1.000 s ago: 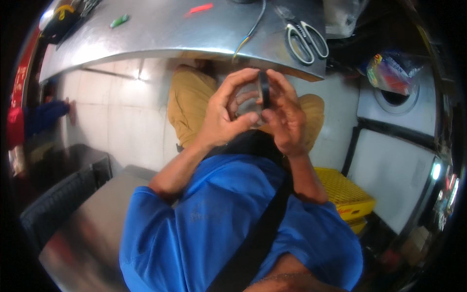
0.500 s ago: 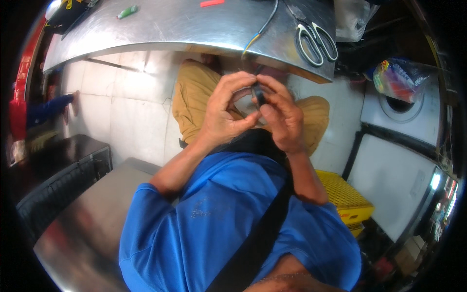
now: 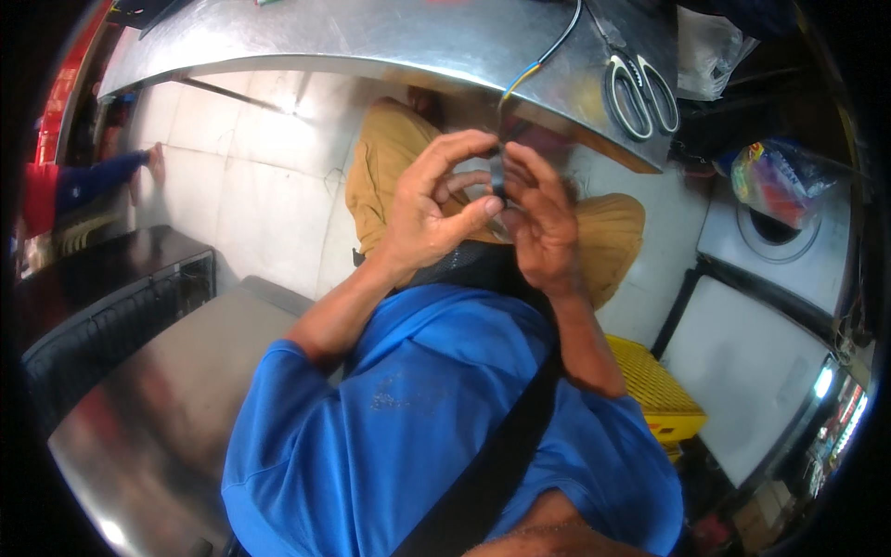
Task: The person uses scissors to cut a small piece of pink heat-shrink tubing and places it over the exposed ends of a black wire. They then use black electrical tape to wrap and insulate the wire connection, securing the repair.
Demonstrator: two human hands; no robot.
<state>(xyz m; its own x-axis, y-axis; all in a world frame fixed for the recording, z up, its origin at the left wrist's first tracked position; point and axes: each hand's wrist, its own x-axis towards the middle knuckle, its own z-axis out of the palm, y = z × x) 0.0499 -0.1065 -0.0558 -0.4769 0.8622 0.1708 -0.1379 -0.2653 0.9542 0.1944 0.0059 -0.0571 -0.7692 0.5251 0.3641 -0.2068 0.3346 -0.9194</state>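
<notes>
Above my lap, my left hand and my right hand hold a narrow black ring, which looks like a roll of black tape, between them. It is turned almost edge-on. The left thumb and fingertips pinch its near and far edges, curving around a gap. On its other side, the right fingers are bent against the ring; some of their tips are hidden. Just beyond the hands, a grey cable with bare-ended coloured wires hangs over the edge of the metal table.
Scissors with black-and-white handles lie at the table's right corner. A yellow crate is by my right elbow, with white appliances beyond. At left, another person's hand reaches in above a metal surface.
The view has shifted, moving the table and scissors rightward in the picture. The black ring has turned slightly more upright, and my right thumb has drawn back from its face. Both hands still hold it.
</notes>
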